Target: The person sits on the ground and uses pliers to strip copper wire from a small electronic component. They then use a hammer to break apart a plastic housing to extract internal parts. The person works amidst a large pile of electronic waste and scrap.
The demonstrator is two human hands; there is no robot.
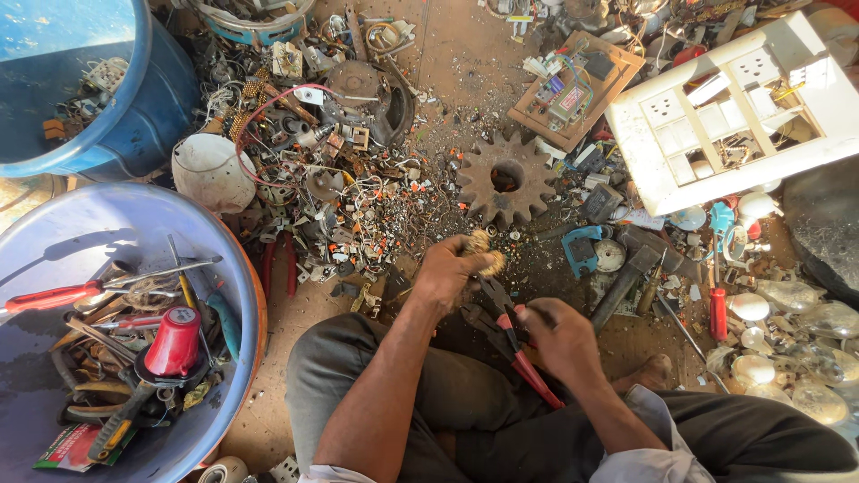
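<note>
Left hand (450, 271) grips a brassy coil (484, 253), right hand (557, 335) squeezes red-handled cutters (512, 337) near the gear (506, 178).

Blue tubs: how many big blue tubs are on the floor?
2. One dark blue tub sits at the top left corner. A paler blue tub full of tools lies below it, at the left. Others may be out of view.

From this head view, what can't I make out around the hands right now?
- Coppery wire bundle: mostly hidden by the left hand.
- Pliers: the jaws are blurred, and the right hand covers part of the red handles.
- White switch panel: cut off by the right edge.
</note>
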